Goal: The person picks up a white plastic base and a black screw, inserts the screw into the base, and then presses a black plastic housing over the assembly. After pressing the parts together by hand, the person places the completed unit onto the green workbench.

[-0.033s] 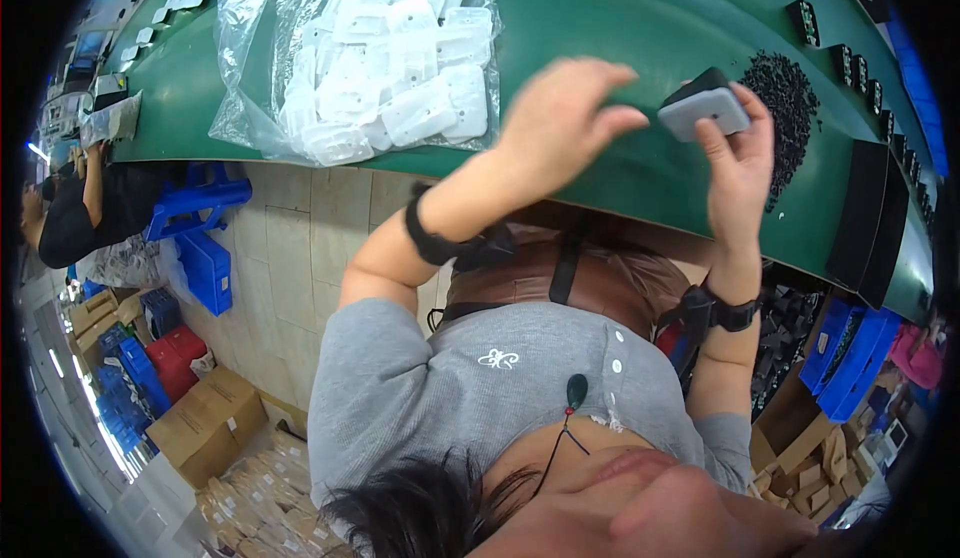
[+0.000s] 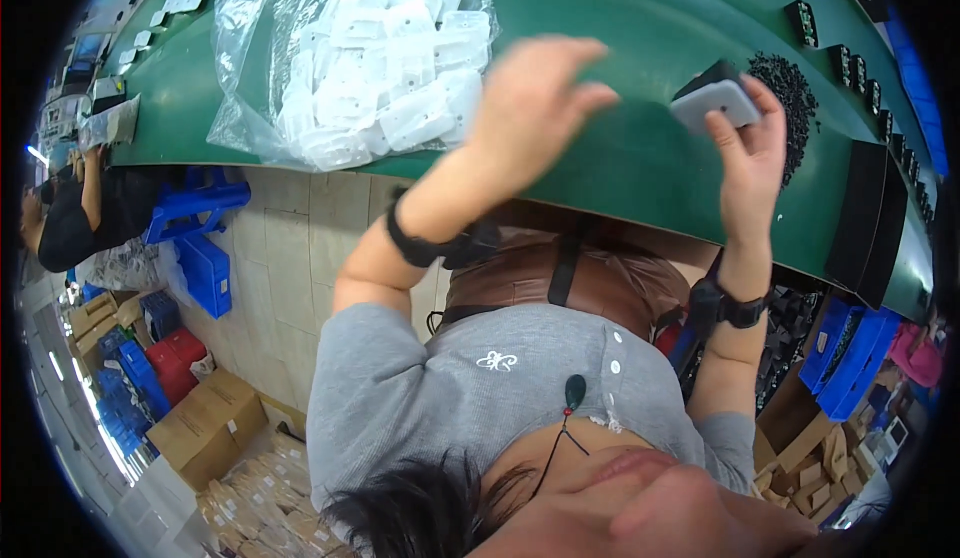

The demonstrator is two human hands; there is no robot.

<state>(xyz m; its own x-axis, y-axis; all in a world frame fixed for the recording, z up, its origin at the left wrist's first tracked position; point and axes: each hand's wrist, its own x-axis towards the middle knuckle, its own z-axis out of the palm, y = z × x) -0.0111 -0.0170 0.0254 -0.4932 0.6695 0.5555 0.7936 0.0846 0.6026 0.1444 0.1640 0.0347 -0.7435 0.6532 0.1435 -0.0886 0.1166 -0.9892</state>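
Right hand (image 2: 752, 158) holds a boxy black case (image 2: 706, 80) with a flat, pale, round-cornered plate (image 2: 720, 108) against it, over the smooth green table (image 2: 630, 173). Left hand (image 2: 530, 98) blurred, thumb and fingers spread wide, near a crinkled clear plastic bag (image 2: 232, 88) heaped with translucent white plates (image 2: 360, 68). Grainy pile of small black bits (image 2: 795, 108) just beside the right hand.

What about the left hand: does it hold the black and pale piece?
No, the piece is in the right hand, apart from the left hand.
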